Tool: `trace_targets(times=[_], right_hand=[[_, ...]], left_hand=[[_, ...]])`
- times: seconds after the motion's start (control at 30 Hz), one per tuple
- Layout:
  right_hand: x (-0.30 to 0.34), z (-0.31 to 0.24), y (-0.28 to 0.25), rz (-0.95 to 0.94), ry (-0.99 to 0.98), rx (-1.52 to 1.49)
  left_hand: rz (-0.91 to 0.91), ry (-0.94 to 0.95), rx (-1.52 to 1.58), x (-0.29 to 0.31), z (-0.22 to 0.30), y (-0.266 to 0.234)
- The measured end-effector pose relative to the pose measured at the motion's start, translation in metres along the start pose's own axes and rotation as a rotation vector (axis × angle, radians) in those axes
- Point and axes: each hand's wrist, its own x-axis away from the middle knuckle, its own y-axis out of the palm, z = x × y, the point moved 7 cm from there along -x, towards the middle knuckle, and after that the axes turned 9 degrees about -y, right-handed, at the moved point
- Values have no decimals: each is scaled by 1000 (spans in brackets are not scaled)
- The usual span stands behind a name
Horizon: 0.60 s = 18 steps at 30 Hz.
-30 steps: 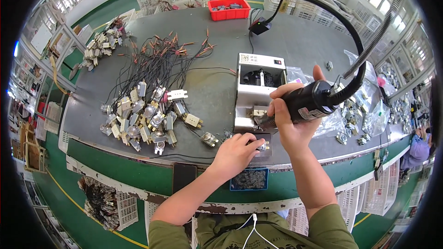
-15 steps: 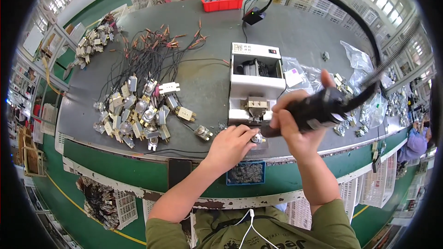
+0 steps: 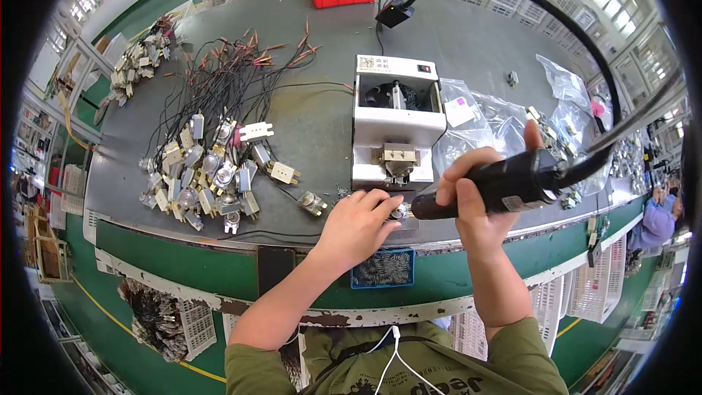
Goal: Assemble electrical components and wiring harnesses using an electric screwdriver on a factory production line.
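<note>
The driver (image 3: 519,175) was a thick black cylinder with a pale label (image 3: 513,203) on its side and a black cable (image 3: 616,113) rising from its rear, and I had it gripped in my right hand (image 3: 482,223), tilted with its nose down to the left. The part (image 3: 400,209), small, shiny and roundish, lay near the bench's (image 3: 314,124) front edge between my left hand's (image 3: 355,225) forefinger and thumb, just beside that nose; whether they touched I could not tell.

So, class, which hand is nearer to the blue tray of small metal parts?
Left. The left hand is just beyond the blue tray, slightly left; the right hand is farther off, to its right.
</note>
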Motion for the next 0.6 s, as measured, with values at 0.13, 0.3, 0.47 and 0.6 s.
trace_targets(times=[0.13,0.3,0.47,0.6], right_hand=[[-1,-12,1,38,-47,-140],[-3,-22,3,1,-76,-123],[-1,-24,6,-9,-77,-132],[-1,-26,6,-4,-88,-146]], left_hand=[[103,-7,91,-2,8,-10],[179,68,207,0,13,-15],[172,36,284,-1,9,-16],[156,17,371,-4,7,-18]])
